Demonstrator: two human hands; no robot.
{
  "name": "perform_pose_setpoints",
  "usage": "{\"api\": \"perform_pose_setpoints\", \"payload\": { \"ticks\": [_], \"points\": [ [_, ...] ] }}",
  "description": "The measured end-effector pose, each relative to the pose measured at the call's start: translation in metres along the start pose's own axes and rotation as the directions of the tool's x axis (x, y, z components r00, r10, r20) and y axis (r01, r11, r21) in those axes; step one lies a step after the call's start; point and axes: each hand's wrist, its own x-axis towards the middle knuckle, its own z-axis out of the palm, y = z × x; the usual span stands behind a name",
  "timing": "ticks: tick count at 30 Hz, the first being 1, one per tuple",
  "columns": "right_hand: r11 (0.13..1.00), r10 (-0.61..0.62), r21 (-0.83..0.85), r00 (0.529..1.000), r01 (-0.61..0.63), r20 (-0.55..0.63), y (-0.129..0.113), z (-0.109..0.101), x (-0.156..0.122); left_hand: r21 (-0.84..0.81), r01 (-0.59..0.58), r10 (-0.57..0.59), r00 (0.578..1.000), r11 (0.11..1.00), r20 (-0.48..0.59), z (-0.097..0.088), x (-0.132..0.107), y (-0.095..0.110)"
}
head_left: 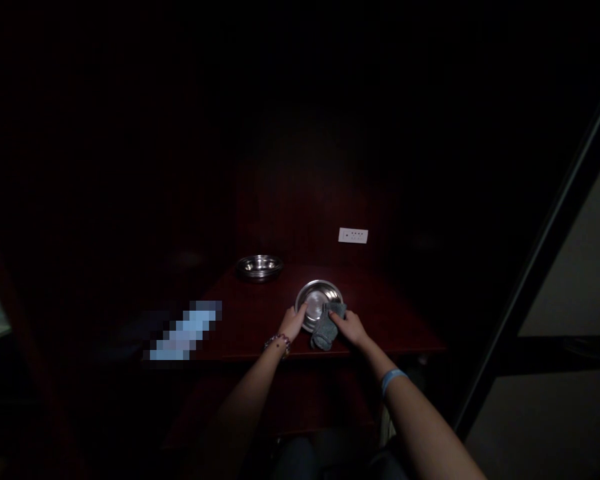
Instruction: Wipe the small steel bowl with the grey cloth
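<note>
A shiny round metal bowl [315, 303] is tilted toward me above the front part of the dark red desk [380, 320]. My left hand [293, 322] grips its left rim, thumb on the inner side. A grey cloth [325, 331] is pinched in my right hand [349, 325] at the bowl's right rim. The cloth covers the lower right of the bowl and hangs over its near edge. The fingers behind the bowl and cloth are hidden.
A stack of similar metal bowls [259, 267] stands at the back left of the desk. A white power socket [353, 235] is set in the back panel. On the left lies a pixelated bright patch [185, 333]. Dark panels enclose both sides.
</note>
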Motion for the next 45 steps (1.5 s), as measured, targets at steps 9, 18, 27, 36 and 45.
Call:
{"api": "perform_pose_setpoints", "payload": {
  "ticks": [9, 18, 27, 36, 45],
  "points": [
    [0.997, -0.005, -0.071, 1.000, 0.006, 0.005, -0.005, -0.003, -0.001, -0.050, 0.020, -0.019, 1.000, 0.999, 0.020, -0.004, -0.006, 0.008],
    [0.999, 0.011, -0.052, 1.000, -0.010, 0.027, -0.002, -0.003, -0.001, -0.087, 0.037, -0.034, 0.999, 0.996, 0.027, -0.006, -0.010, 0.013],
    [0.996, -0.077, 0.044, 0.992, 0.073, 0.097, 0.007, -0.005, 0.001, -0.113, 0.049, -0.043, 0.998, 0.992, 0.050, -0.007, -0.013, 0.018],
    [0.995, -0.088, 0.042, 0.994, 0.085, 0.072, 0.008, -0.006, 0.001, -0.099, 0.062, -0.059, 0.998, 0.993, 0.029, -0.006, -0.010, 0.015],
    [0.993, -0.109, 0.053, 0.992, 0.105, 0.068, 0.008, -0.005, 0.000, -0.117, 0.026, -0.020, 0.998, 0.993, 0.052, -0.008, -0.017, 0.021]
  ]
}}
